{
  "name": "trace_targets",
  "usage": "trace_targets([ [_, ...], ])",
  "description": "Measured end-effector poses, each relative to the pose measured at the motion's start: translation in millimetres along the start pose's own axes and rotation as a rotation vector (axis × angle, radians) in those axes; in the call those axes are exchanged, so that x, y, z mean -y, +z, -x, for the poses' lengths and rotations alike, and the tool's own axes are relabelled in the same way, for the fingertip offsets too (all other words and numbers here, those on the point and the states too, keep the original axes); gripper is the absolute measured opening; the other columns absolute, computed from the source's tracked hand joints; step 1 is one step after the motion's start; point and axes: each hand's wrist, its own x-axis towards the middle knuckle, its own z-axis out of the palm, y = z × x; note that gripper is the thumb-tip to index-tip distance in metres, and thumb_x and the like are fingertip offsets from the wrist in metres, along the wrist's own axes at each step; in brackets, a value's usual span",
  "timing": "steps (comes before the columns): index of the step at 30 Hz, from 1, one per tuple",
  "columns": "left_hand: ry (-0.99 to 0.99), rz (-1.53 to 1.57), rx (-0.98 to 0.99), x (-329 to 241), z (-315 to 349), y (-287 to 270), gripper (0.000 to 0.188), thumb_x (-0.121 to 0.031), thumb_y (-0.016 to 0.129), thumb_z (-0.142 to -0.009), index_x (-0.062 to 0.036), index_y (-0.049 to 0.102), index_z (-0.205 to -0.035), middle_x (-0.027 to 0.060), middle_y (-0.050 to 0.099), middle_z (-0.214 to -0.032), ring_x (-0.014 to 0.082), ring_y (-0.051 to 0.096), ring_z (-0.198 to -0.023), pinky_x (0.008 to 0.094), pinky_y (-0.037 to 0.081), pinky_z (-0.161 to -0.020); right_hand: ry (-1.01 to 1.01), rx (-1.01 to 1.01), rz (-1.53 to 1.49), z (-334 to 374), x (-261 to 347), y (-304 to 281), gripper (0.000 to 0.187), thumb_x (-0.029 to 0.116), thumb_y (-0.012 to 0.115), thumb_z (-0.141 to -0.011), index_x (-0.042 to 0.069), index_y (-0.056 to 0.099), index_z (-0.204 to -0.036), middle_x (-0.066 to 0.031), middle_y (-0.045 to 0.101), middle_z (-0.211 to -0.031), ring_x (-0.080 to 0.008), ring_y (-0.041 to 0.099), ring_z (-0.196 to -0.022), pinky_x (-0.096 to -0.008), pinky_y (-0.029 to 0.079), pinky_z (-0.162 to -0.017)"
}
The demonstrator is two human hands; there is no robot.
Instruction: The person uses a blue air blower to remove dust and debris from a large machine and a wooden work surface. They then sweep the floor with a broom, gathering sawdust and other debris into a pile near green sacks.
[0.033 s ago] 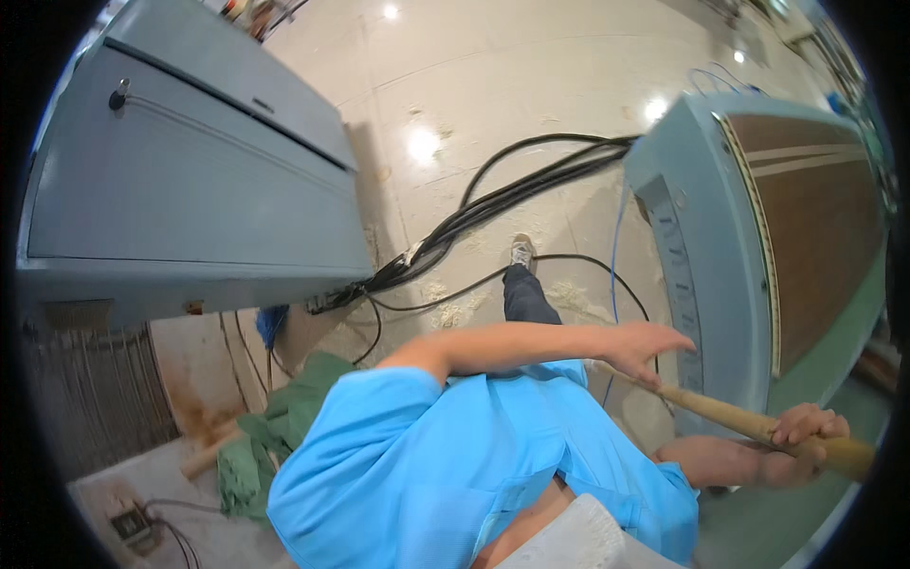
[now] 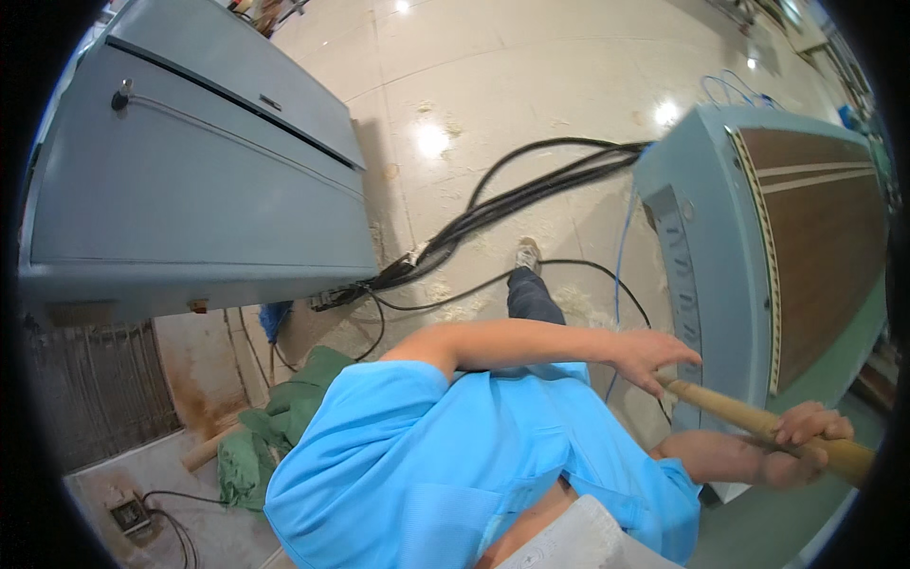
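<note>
A tapered, yellowish wooden pole (image 2: 718,406) slants across the lower right, its thicker part at the right edge of the view. My right hand (image 2: 809,438) wraps its fingers around that thicker part. By the thin end is my left hand (image 2: 652,358), fingers stretched forward and thumb apart, the thumb next to the pole. Whether the palm touches the wood cannot be made out. Beyond the left fingertips stands a light-blue machine cabinet (image 2: 718,228) with a brown panel (image 2: 813,247) on top.
A large grey-blue cabinet (image 2: 190,180) fills the upper left. Thick black cables (image 2: 531,211) cross the floor between the machines, near a shoe (image 2: 527,253). Green cloth (image 2: 301,403) lies left of my body, beside a small box with wires (image 2: 130,515). Pale shavings litter the floor (image 2: 455,308).
The whole scene has shifted slightly in view. A bit of the pole showed left of my left hand before; now none shows there. My right hand keeps its hold.
</note>
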Motion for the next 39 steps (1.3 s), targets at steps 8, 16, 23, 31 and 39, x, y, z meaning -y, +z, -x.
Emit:
trace_targets([
  [8, -0.332, -0.048, -0.213, 40, -94, -230, 0.037, -0.024, 0.075, -0.076, -0.0070, 0.055, -0.102, 0.0135, 0.060, -0.092, 0.0334, 0.059, -0.093, 0.0445, 0.045, -0.080, -0.320, 0.379, -0.439, -201, -64, 146, 0.043, 0.040, 0.073, -0.086, 0.008, 0.048, -0.100, 0.0000, 0.054, -0.067, -0.0106, 0.053, -0.050, -0.0250, 0.047, -0.050],
  [16, -0.294, -0.218, -0.352, 147, -75, -470, 0.033, -0.013, 0.076, -0.066, -0.0076, 0.061, -0.095, 0.0058, 0.061, -0.072, 0.0179, 0.061, -0.064, 0.0308, 0.047, -0.059, -0.103, 0.882, -0.754, -323, -201, 250, 0.037, 0.027, 0.087, -0.073, 0.006, 0.057, -0.077, -0.0085, 0.066, -0.073, -0.0204, 0.070, -0.066, -0.0327, 0.059, -0.065],
  [23, -0.271, -0.207, -0.118, 257, -111, -663, 0.024, -0.016, 0.072, -0.066, -0.0115, 0.060, -0.086, 0.0101, 0.062, -0.066, 0.0341, 0.063, -0.062, 0.0390, 0.050, -0.057, 0.116, 0.112, -0.463, -380, -339, 360, 0.031, 0.030, 0.067, -0.088, 0.005, 0.051, -0.081, -0.0116, 0.059, -0.073, -0.0218, 0.062, -0.065, -0.0373, 0.052, -0.064],
  [31, -0.221, -0.270, 0.392, 350, -239, -784, 0.023, -0.028, 0.070, -0.070, -0.0149, 0.060, -0.085, 0.0105, 0.061, -0.064, 0.0362, 0.063, -0.064, 0.0481, 0.048, -0.059, 0.077, -0.218, -0.519, -469, -395, 395, 0.027, 0.027, 0.063, -0.090, 0.011, 0.043, -0.082, -0.0025, 0.045, -0.066, -0.0141, 0.045, -0.055, -0.0307, 0.045, -0.058],
  [39, -0.244, -0.374, 0.482, 495, -374, -926, 0.021, -0.029, 0.068, -0.074, -0.0141, 0.062, -0.087, 0.0133, 0.062, -0.066, 0.0380, 0.062, -0.067, 0.0494, 0.048, -0.061, -0.046, -0.213, -0.398, -576, -598, 429, 0.024, 0.017, 0.064, -0.088, 0.011, 0.042, -0.080, -0.0020, 0.047, -0.065, -0.0125, 0.048, -0.057, -0.0280, 0.047, -0.059],
])
